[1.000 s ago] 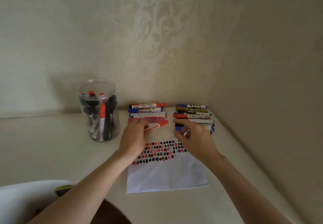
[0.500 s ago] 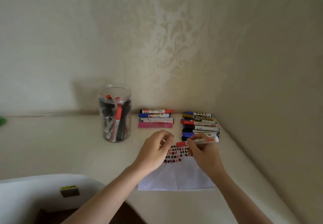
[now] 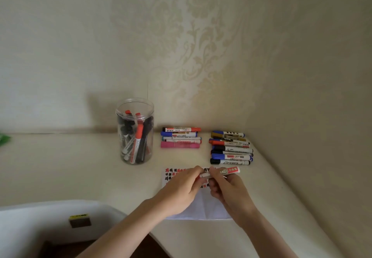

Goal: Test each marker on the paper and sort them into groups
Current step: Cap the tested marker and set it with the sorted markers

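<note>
Both hands hold one red-and-white marker (image 3: 229, 171) level above the white paper (image 3: 203, 207), whose top rows carry red and black test marks. My left hand (image 3: 181, 189) pinches the marker's left end, where a bit of red shows. My right hand (image 3: 227, 189) grips the barrel near its middle. Behind the paper lie two groups of markers: a small left group (image 3: 181, 138) with a pink one at the front, and a larger right group (image 3: 231, 148). A clear jar (image 3: 135, 131) at the left holds several more markers.
The cream table meets patterned walls at the back and right, forming a corner behind the right group. A white chair back (image 3: 40, 223) with a yellow-labelled tag stands at the lower left. Something green shows at the far left edge.
The marker went from my left hand to my right hand, and both hands now meet on it above the paper. The camera view has shifted left and back.
</note>
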Demonstrator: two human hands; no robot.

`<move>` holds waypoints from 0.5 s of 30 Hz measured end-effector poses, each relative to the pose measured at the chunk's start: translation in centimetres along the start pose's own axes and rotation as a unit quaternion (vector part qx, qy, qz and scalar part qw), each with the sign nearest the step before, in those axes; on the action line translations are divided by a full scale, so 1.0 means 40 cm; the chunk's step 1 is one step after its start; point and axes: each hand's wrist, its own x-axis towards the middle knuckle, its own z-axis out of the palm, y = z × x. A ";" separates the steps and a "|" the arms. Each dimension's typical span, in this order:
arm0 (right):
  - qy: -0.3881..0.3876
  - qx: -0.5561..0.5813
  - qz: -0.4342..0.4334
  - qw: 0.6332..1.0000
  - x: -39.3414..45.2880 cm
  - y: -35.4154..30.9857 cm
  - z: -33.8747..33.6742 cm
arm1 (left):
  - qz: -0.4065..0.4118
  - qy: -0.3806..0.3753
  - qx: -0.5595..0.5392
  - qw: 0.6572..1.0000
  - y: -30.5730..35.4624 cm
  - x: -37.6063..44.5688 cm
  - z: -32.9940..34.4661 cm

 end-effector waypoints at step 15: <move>0.073 0.077 0.006 0.994 -0.007 -0.026 -0.103 | -0.008 0.001 0.065 0.998 -0.052 -0.006 -0.041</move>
